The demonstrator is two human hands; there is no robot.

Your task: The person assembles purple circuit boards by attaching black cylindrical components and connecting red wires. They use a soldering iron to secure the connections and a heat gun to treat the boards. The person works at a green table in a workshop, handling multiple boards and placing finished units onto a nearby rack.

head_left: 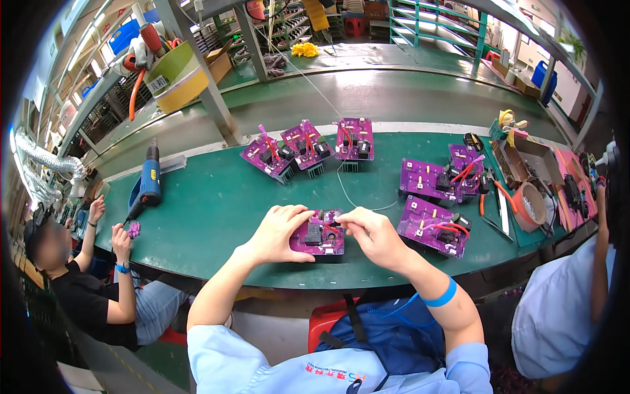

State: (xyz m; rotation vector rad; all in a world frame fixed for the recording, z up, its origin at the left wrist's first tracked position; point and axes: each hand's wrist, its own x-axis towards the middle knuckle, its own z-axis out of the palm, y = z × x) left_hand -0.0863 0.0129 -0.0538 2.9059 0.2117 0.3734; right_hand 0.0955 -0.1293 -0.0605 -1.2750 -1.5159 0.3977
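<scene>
A purple circuit board (331, 250) lies on the green work table (216, 217) right in front of me. It carries a black block-shaped part, other components and red wires. My left hand (279, 231) grips the board by its left side, fingers over the far edge and thumb along the near edge. Over the board's right far corner is my right hand (371, 235), its thumb and forefinger pinched together by the red wires. What lies between those fingertips is too small to make out. A blue band circles my right wrist.
Purple boards with heatsinks (305, 148) stand farther back; several more (433, 226) sit to the right. A blue heat gun (149, 177) lies left. Cardboard trays (525, 161), a tape roll (529, 205) and tweezers (497, 226) are at right. People sit on both sides.
</scene>
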